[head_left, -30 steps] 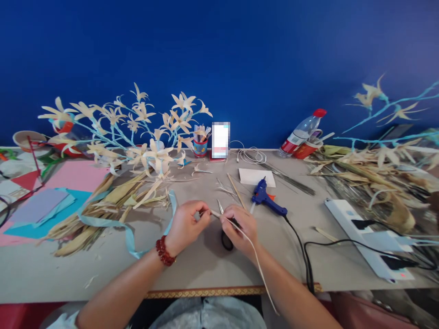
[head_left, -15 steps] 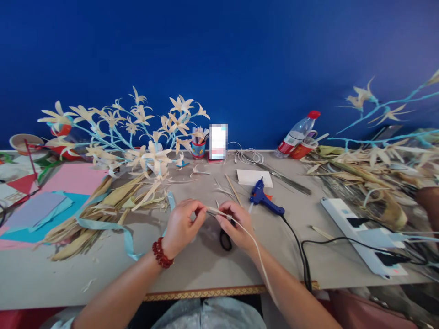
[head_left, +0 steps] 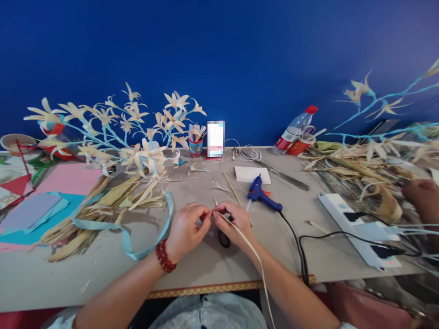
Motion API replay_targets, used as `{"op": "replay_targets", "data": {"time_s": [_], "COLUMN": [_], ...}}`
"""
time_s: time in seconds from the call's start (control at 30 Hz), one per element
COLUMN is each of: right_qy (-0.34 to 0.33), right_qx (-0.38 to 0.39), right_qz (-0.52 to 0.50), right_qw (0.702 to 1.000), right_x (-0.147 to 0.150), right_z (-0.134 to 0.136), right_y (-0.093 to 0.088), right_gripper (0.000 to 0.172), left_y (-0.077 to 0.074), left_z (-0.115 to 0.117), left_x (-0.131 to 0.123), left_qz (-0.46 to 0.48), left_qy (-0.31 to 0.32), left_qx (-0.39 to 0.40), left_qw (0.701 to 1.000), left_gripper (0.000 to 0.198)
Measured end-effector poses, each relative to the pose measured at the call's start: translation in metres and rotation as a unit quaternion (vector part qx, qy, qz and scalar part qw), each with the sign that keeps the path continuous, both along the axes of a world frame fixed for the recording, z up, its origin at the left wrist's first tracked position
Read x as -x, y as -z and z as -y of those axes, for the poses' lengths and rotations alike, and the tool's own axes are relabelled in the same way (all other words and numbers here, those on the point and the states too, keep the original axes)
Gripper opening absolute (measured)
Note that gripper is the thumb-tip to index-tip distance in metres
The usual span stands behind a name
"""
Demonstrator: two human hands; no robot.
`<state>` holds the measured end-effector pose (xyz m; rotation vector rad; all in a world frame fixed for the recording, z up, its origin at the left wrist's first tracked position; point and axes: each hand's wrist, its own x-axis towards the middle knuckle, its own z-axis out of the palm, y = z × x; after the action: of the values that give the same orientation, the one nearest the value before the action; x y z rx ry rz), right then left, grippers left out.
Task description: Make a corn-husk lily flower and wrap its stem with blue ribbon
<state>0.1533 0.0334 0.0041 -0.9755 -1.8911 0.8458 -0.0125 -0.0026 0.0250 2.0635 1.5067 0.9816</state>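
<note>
My left hand [head_left: 190, 227], with a red bead bracelet [head_left: 164, 256] on its wrist, pinches the end of a thin pale strip at the middle of the table. Fingertip to fingertip with it, my right hand [head_left: 235, 224] is closed on the same pale strip [head_left: 255, 252], which runs down over my right forearm toward my lap. Black-handled scissors [head_left: 224, 239] lie partly hidden under my right hand. A blue glue gun [head_left: 263, 196] rests to the right of my hands, and a light blue ribbon [head_left: 128, 242] curls at the left.
Pale flowers on blue stems [head_left: 151, 157] stand at the back left beside dry husks [head_left: 116, 198]. A phone [head_left: 216, 139] stands by the wall. At the right are a bottle [head_left: 291, 132], a power strip [head_left: 356, 235] and another person's hand [head_left: 420, 196].
My hands have come together, fingertips nearly touching, with less of the strip showing between them. The other person's hand shows more at the right. The view has shifted slightly.
</note>
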Motion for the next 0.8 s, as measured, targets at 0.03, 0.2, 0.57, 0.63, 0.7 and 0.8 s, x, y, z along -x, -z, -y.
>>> {"op": "replay_targets", "data": {"time_s": [0.03, 0.2, 0.57, 0.63, 0.7, 0.8], "right_qy": [0.000, -0.007, 0.049, 0.051, 0.031, -0.004], "right_qx": [-0.001, -0.010, -0.009, 0.016, 0.060, 0.100], "right_qz": [0.001, 0.013, 0.011, -0.006, -0.026, -0.045], "right_qw": [1.000, 1.000, 0.999, 0.999, 0.997, 0.994], "right_x": [0.000, -0.003, -0.011, -0.010, -0.007, -0.001], "right_z": [0.000, -0.001, -0.008, -0.008, -0.007, -0.004], "right_y": [0.001, 0.006, 0.005, 0.007, 0.007, 0.005], "right_gripper": [0.008, 0.008, 0.006, 0.005, 0.005, 0.006], "left_y": [0.000, 0.000, 0.000, 0.001, 0.001, 0.001], "left_z": [0.000, 0.001, 0.004, 0.003, 0.003, 0.004], "left_x": [0.000, -0.002, 0.000, 0.001, 0.001, 0.000], "left_qz": [-0.004, -0.014, 0.010, 0.018, 0.023, 0.025], "left_qy": [0.000, 0.003, -0.021, -0.031, -0.039, -0.034], "left_qx": [-0.003, -0.022, -0.033, -0.030, -0.029, -0.022], "left_qw": [1.000, 1.000, 0.999, 0.999, 0.999, 0.999], "left_gripper": [0.013, 0.014, 0.013, 0.014, 0.015, 0.016]}}
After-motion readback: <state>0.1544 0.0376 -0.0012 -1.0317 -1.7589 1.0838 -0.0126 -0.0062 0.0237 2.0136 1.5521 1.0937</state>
